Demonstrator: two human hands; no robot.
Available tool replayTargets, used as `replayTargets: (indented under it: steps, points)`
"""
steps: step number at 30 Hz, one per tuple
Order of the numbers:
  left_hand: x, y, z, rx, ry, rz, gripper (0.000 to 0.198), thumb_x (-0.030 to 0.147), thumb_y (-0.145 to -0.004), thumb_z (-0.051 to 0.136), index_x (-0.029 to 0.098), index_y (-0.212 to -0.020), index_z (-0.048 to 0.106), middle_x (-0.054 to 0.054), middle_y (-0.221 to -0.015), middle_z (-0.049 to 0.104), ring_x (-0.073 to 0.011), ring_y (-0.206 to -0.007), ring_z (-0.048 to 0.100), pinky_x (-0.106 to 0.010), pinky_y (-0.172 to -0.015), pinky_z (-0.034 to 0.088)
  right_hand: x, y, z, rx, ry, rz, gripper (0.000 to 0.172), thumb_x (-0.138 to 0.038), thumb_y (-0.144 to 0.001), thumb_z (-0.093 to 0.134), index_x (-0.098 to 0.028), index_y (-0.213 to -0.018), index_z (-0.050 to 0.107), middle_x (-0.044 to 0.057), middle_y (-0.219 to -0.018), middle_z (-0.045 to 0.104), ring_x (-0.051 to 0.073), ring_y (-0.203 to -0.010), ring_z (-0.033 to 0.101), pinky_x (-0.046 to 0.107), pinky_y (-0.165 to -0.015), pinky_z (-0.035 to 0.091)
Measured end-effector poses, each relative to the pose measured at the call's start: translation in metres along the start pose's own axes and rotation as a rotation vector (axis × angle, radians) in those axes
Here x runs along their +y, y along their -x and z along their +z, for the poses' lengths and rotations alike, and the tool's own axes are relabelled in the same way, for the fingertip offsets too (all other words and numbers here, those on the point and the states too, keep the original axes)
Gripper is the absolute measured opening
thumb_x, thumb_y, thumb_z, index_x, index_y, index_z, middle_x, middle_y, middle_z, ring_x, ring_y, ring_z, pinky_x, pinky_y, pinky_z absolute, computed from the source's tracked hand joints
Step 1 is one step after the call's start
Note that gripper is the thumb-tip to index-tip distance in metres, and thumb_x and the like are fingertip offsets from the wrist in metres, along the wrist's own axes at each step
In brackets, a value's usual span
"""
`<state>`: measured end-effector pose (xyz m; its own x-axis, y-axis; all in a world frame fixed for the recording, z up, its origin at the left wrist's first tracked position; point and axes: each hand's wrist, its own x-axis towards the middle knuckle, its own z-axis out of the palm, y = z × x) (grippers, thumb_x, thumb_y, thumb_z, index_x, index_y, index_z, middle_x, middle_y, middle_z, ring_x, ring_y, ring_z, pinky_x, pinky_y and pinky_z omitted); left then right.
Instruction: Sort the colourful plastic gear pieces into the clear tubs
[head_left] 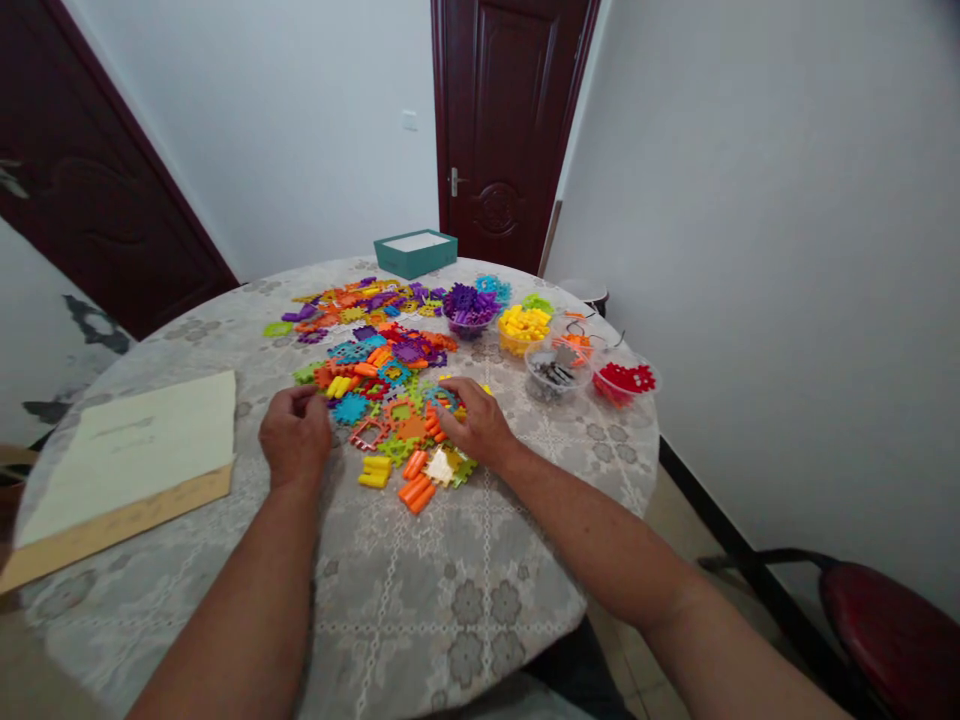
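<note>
Left hand (pixel 295 440): fingers curled, left of interlocking plastic pieces (pixel 411 428); contents cannot be told. Right hand (pixel 480 425): half-curled over pile's right side; hold cannot be told.

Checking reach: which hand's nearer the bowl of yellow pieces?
Right. Your right hand is in front, slightly left of the bowl of yellow pieces; your left hand farther left.

A flowered tablecloth (pixel 397 590) and panelled door (pixel 511 110) (dark red) suggest a home.
</note>
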<state>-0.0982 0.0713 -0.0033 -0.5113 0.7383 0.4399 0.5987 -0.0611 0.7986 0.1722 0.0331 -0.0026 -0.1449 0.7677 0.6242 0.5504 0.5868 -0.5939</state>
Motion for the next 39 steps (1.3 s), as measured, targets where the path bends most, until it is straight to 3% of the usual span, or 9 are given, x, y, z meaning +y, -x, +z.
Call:
replayTargets:
  steps: [4,6,12,17,21,24,28,36,39]
  points:
    - [0.022,0.01,-0.009,-0.147,0.242,-0.071,0.028,0.034,-0.083,0.061,0.018,-0.105,0.069,-0.001,-0.077,0.069,-0.0145,-0.062,0.063,-0.025,-0.057,0.051,0.007,0.0,-0.004,0.079,-0.054,0.076,0.038,-0.03,-0.093,0.059,-0.02,-0.13,0.059,0.011,-0.124,0.068,0.022,-0.115,0.065,0.038,-0.104,0.052]
    - [0.03,0.014,-0.011,-0.257,0.403,-0.095,0.03,0.039,-0.085,0.061,0.018,-0.105,0.067,-0.003,-0.086,0.072,-0.0126,-0.058,0.061,-0.022,-0.048,0.046,0.01,0.0,-0.002,0.091,-0.079,0.094,0.04,-0.031,-0.093,0.061,-0.02,-0.131,0.059,0.011,-0.124,0.069,0.023,-0.113,0.066,0.04,-0.103,0.053]
    - [0.036,0.018,-0.012,-0.474,0.71,-0.257,0.036,0.05,-0.086,0.066,0.016,-0.1,0.065,-0.009,-0.097,0.075,-0.0135,-0.062,0.068,-0.022,-0.046,0.049,0.005,0.006,0.001,0.041,-0.056,0.013,0.042,-0.032,-0.094,0.061,-0.021,-0.134,0.057,0.012,-0.128,0.067,0.024,-0.117,0.065,0.043,-0.105,0.053]
    - [0.043,0.028,-0.015,-0.904,0.742,-0.367,0.043,0.054,-0.087,0.068,0.015,-0.104,0.069,-0.014,-0.103,0.075,-0.0202,-0.077,0.075,-0.025,-0.051,0.056,-0.008,0.009,0.0,-0.008,0.002,-0.168,0.044,-0.028,-0.095,0.06,-0.021,-0.138,0.054,0.015,-0.132,0.064,0.027,-0.126,0.06,0.048,-0.11,0.05]
    - [0.052,0.043,-0.016,-1.184,0.648,-0.23,0.041,0.054,-0.086,0.072,0.016,-0.103,0.073,-0.011,-0.096,0.076,-0.0222,-0.079,0.074,-0.028,-0.055,0.059,-0.019,0.012,0.003,-0.099,0.013,-0.315,0.05,-0.025,-0.094,0.061,-0.023,-0.143,0.051,0.015,-0.139,0.061,0.029,-0.133,0.056,0.054,-0.113,0.046]
    - [0.056,0.049,-0.016,-1.28,0.606,-0.105,0.038,0.05,-0.086,0.073,0.018,-0.105,0.074,-0.007,-0.091,0.075,-0.0183,-0.071,0.071,-0.028,-0.058,0.06,-0.029,0.014,0.003,-0.168,-0.01,-0.379,0.052,-0.022,-0.093,0.061,-0.024,-0.145,0.05,0.015,-0.142,0.059,0.029,-0.135,0.055,0.054,-0.114,0.046]
    - [0.055,0.043,-0.019,-1.183,0.656,-0.195,0.031,0.041,-0.085,0.074,0.018,-0.105,0.07,-0.007,-0.096,0.075,-0.0176,-0.073,0.073,-0.025,-0.055,0.059,-0.035,0.015,0.001,-0.159,-0.02,-0.361,0.056,-0.021,-0.094,0.061,-0.025,-0.148,0.047,0.015,-0.151,0.053,0.029,-0.141,0.05,0.054,-0.116,0.045]
    - [0.026,0.014,-0.012,-0.501,0.893,-0.524,0.029,0.021,-0.08,0.072,0.017,-0.107,0.063,-0.011,-0.098,0.077,-0.0206,-0.079,0.078,-0.025,-0.058,0.061,-0.009,0.017,0.008,-0.1,0.103,-0.233,0.037,-0.019,-0.097,0.056,-0.022,-0.134,0.06,0.014,-0.14,0.062,0.028,-0.133,0.056,0.054,-0.114,0.046]
    - [0.019,0.012,-0.005,-0.356,0.966,-0.624,0.03,0.016,-0.08,0.071,0.017,-0.108,0.06,-0.011,-0.098,0.077,-0.0197,-0.081,0.078,-0.025,-0.062,0.062,-0.003,0.018,0.011,-0.12,0.128,-0.222,0.036,-0.02,-0.097,0.055,-0.023,-0.133,0.062,0.013,-0.137,0.064,0.028,-0.131,0.058,0.054,-0.114,0.046]
